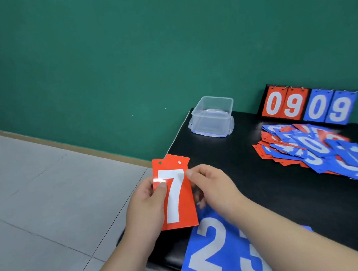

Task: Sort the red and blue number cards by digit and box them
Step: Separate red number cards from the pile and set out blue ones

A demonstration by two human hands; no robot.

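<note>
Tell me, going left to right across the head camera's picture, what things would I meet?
left hand → red 7 card → clear plastic box → loose pile of red and blue cards

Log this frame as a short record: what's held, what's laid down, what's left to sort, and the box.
held: red 7 card, upright, at the left edge of the black table
left hand: holds the card, thumb on its face
right hand: pinches the card's right edge
laid down: blue cards showing 2 and 3, flat on the table
unsorted: mixed red and blue pile, far right
box: clear, no cards in it
scoreboard: reads 0909, by the wall
</note>
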